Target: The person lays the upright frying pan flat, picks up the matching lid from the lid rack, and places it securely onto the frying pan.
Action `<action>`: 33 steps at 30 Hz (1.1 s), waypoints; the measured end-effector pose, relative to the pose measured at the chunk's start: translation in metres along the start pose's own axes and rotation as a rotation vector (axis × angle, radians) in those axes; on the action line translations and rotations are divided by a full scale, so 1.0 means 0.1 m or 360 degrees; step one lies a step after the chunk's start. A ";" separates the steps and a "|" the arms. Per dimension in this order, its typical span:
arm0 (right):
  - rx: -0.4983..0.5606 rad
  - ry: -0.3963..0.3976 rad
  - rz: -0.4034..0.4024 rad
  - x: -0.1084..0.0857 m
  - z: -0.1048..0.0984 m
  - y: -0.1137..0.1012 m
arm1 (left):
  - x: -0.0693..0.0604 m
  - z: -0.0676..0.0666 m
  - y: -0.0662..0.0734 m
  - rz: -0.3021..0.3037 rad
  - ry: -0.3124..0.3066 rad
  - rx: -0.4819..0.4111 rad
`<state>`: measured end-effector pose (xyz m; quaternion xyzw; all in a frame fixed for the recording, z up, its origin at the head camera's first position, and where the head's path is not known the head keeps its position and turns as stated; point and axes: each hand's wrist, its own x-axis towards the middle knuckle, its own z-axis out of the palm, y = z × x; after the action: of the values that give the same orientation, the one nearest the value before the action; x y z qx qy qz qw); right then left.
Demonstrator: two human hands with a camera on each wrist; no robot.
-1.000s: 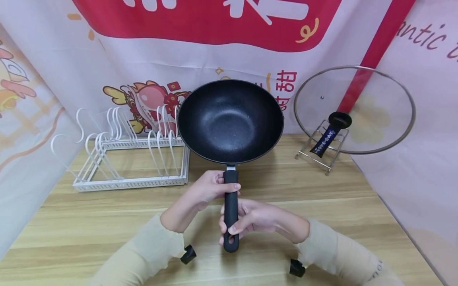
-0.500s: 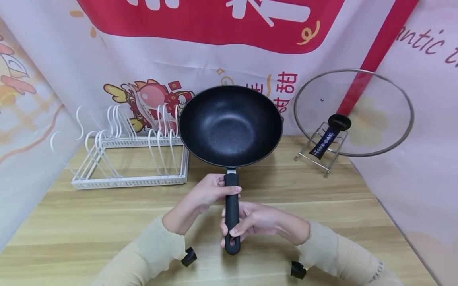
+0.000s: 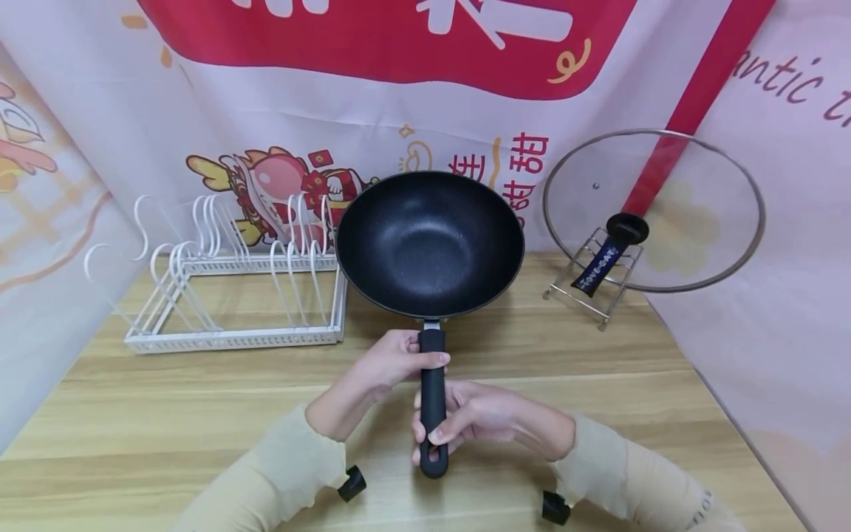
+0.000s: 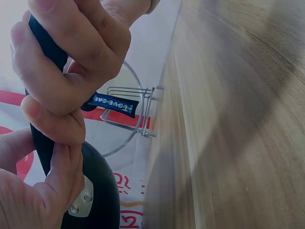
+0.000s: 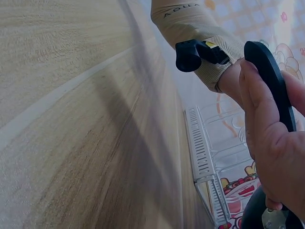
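Note:
A black wok (image 3: 431, 247) with a long black handle is held above the table in the head view, its inside facing me. My left hand (image 3: 399, 360) grips the handle near the pan, thumb laid across the top. Lower down, my right hand (image 3: 475, 417) holds the handle close to its end, where there is a hanging hole. In the left wrist view, fingers of both hands wrap the handle, and a riveted metal bracket (image 4: 82, 200) joins it to the wok. The right wrist view shows the handle (image 5: 271, 76) between the right thumb and fingers.
To the left stands a white dish rack (image 3: 233, 341) with curved wire dividers. A glass lid (image 3: 705, 199) with a black knob leans upright in a small wire stand (image 3: 601, 295) at the right. Printed cloth (image 3: 319, 103) hangs behind the wooden table (image 3: 146, 443).
The wok has come slightly lower in the head view, with both hands keeping their grip on its handle. The rack and lid stay put; the view shifts a little.

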<state>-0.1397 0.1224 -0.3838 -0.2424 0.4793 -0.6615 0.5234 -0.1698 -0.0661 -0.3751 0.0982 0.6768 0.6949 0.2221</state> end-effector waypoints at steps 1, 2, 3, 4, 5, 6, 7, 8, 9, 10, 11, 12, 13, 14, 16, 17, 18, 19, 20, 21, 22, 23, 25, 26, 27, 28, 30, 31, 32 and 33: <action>0.0005 -0.0001 0.0000 0.00 0.00 0.01 | 0.00 0.00 -0.01 -0.0003 0.0001 -0.0001; 0.0010 -0.0002 0.0000 0.00 -0.01 0.02 | 0.00 0.00 -0.02 -0.0005 0.0002 -0.0002; 0.0012 -0.0003 -0.0001 0.00 -0.01 0.03 | 0.00 0.00 -0.02 -0.0004 0.0002 -0.0004; 0.0013 -0.0005 -0.0002 0.00 -0.01 0.03 | 0.00 0.01 -0.02 -0.0001 0.0006 -0.0005; 0.0013 -0.0006 -0.0004 0.00 -0.01 0.04 | -0.01 0.01 -0.03 0.0003 0.0009 -0.0007; 0.0011 -0.0005 -0.0005 0.00 -0.01 0.04 | -0.01 0.01 -0.03 0.0006 0.0012 -0.0012; 0.0010 -0.0006 -0.0003 0.00 -0.01 0.04 | -0.01 0.01 -0.03 0.0007 0.0013 -0.0018; 0.0010 -0.0007 0.0000 0.00 -0.01 0.04 | -0.01 0.01 -0.03 0.0005 0.0015 -0.0021; 0.0011 -0.0010 0.0003 0.00 -0.01 0.04 | -0.02 0.01 -0.03 0.0001 0.0016 -0.0025; 0.0011 -0.0011 0.0005 0.01 -0.01 0.04 | -0.02 0.01 -0.04 -0.0004 0.0016 -0.0029; 0.0012 -0.0013 0.0007 0.01 -0.01 0.04 | -0.02 0.01 -0.04 -0.0011 0.0016 -0.0031; 0.0014 -0.0016 0.0007 0.01 0.00 0.05 | -0.02 0.01 -0.04 -0.0020 0.0014 -0.0035; 0.0016 -0.0020 0.0007 0.01 0.00 0.05 | -0.03 0.01 -0.05 -0.0030 0.0014 -0.0037; 0.0020 -0.0023 0.0005 0.01 0.00 0.06 | -0.03 0.01 -0.05 -0.0040 0.0014 -0.0039; 0.0028 -0.0027 0.0004 0.02 0.00 0.07 | -0.03 0.01 -0.06 -0.0058 0.0013 -0.0050; 0.0030 -0.0028 0.0000 0.02 0.00 0.08 | -0.03 0.01 -0.07 -0.0070 0.0015 -0.0054; 0.0034 -0.0028 -0.0002 0.02 0.00 0.08 | -0.03 0.01 -0.07 -0.0081 0.0019 -0.0059; 0.0036 -0.0026 -0.0004 0.02 0.00 0.09 | -0.03 0.01 -0.08 -0.0089 0.0026 -0.0063; 0.0037 -0.0023 -0.0007 0.02 0.00 0.10 | -0.04 0.02 -0.08 -0.0094 0.0031 -0.0064; 0.0040 -0.0020 -0.0008 0.02 0.00 0.11 | -0.04 0.02 -0.09 -0.0093 0.0032 -0.0060; 0.0043 -0.0017 -0.0008 0.02 0.00 0.12 | -0.04 0.02 -0.09 -0.0094 0.0033 -0.0057; 0.0046 -0.0016 -0.0009 0.02 0.00 0.13 | -0.04 0.03 -0.10 -0.0098 0.0033 -0.0052; 0.0060 -0.0015 -0.0004 0.02 0.00 0.15 | -0.05 0.04 -0.11 -0.0094 0.0038 -0.0035; 0.0069 -0.0015 -0.0002 0.02 0.01 0.16 | -0.05 0.04 -0.12 -0.0088 0.0038 -0.0024; 0.0076 -0.0017 0.0002 0.02 0.01 0.16 | -0.06 0.04 -0.12 -0.0086 0.0044 -0.0015; 0.0081 -0.0018 0.0003 0.02 0.01 0.17 | -0.06 0.04 -0.13 -0.0089 0.0048 -0.0012; 0.0090 -0.0017 0.0003 0.02 0.01 0.19 | -0.07 0.04 -0.15 -0.0084 0.0059 -0.0003; 0.0092 -0.0018 0.0005 0.02 0.01 0.19 | -0.08 0.04 -0.15 -0.0082 0.0062 0.0001; 0.0093 -0.0019 0.0009 0.01 0.02 0.19 | -0.09 0.04 -0.16 -0.0081 0.0062 0.0006; 0.0093 -0.0024 0.0015 0.01 0.02 0.20 | -0.10 0.04 -0.16 -0.0086 0.0064 0.0008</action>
<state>-0.1293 0.1205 -0.4010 -0.2297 0.4570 -0.6709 0.5369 -0.1565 -0.0670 -0.3893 0.0665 0.6853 0.6888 0.2270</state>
